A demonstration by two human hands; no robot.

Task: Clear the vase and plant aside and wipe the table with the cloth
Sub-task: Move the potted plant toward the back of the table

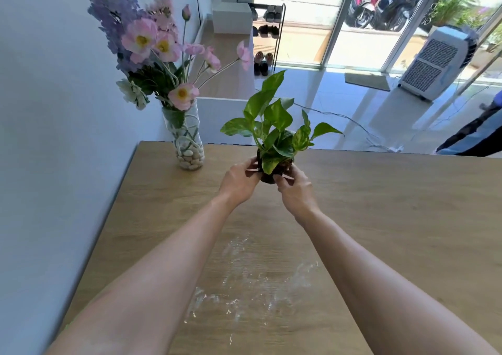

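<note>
A small green leafy plant (274,126) in a dark pot sits near the far middle of the wooden table (394,205). My left hand (239,182) grips the pot's left side and my right hand (294,191) grips its right side. I cannot tell whether the pot touches the table. A clear glass vase (188,142) with white pebbles and pink and purple flowers stands at the table's far left corner, apart from my hands. Wet streaks (258,281) lie on the table between my forearms. No cloth is in view.
A white wall (54,137) runs along the table's left edge. Beyond the far edge are a tiled floor, a shoe rack (267,37), a white air cooler (437,61) and cables. A person's dark sleeve (475,134) shows at the right.
</note>
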